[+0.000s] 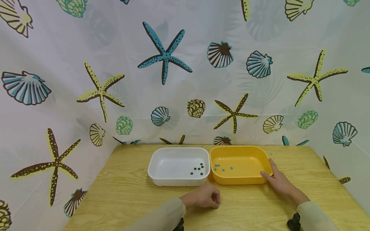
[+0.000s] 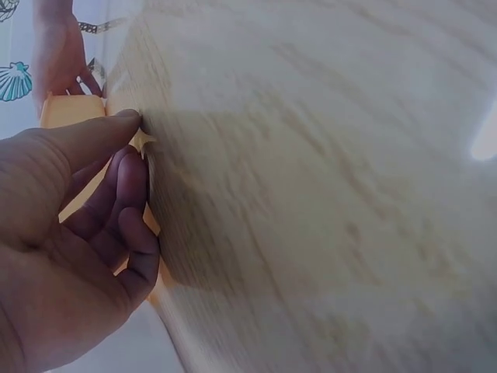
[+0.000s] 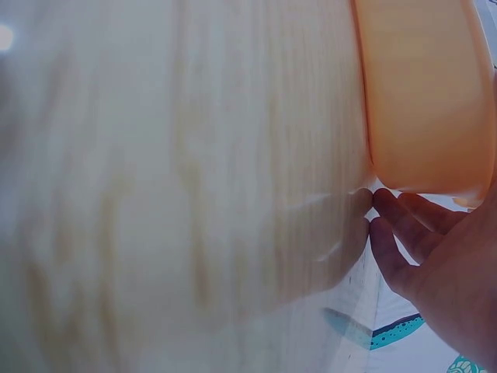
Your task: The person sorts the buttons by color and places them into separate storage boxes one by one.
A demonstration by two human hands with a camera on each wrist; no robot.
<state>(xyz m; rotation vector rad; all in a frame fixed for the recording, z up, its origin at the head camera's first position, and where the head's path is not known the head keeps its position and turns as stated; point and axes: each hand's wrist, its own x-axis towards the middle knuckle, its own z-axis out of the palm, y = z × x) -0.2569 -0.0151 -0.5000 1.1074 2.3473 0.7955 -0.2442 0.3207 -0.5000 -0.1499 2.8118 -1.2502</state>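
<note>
My left hand (image 1: pixel 203 196) is low over the table in front of the tubs, fingers curled. Its thumb and index finger pinch a small blue disc (image 1: pixel 218 205), mostly hidden by the fingertips. At the right end of the yellow tub (image 1: pixel 240 180), my right hand (image 1: pixel 278 183) holds the rim, thumb over the front corner and fingers along the outside wall. Several small blue discs (image 1: pixel 223 170) lie in the left part of that tub. Beside it, the white tub (image 1: pixel 179 182) holds several dark green discs (image 1: pixel 191 173) toward its right side.
The two tubs stand side by side near the back of the wooden table (image 1: pixel 124 192). A white curtain (image 1: pixel 188 86) printed with starfish and shells hangs behind the table and along both sides.
</note>
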